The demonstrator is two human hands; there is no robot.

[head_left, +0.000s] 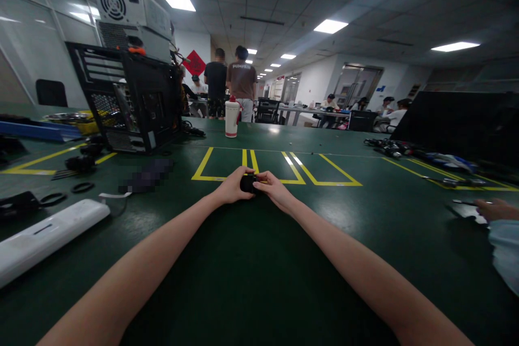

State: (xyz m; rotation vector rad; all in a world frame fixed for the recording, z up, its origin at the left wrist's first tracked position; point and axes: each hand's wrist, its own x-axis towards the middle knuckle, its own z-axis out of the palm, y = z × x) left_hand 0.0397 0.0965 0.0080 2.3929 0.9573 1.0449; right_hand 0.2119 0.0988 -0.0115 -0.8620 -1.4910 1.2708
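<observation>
Straight ahead of me, both hands meet around a small black rounded object (247, 183), perhaps a lens; its exact kind is not clear. My left hand (232, 186) wraps it from the left, thumb below and fingers above. From the right, the fingertips of my right hand (272, 186) pinch its edge. The object is held just above the green tabletop (251, 259), near the yellow tape outlines (247, 158). Part of it is hidden behind my fingers.
At left stand a black computer case (140, 102) with power supplies (130, 8) on top, black rings (82, 187) and a long white device (52, 232). A cup (232, 118) stands ahead. At right, another person's hand (497, 210) holds a thin tool.
</observation>
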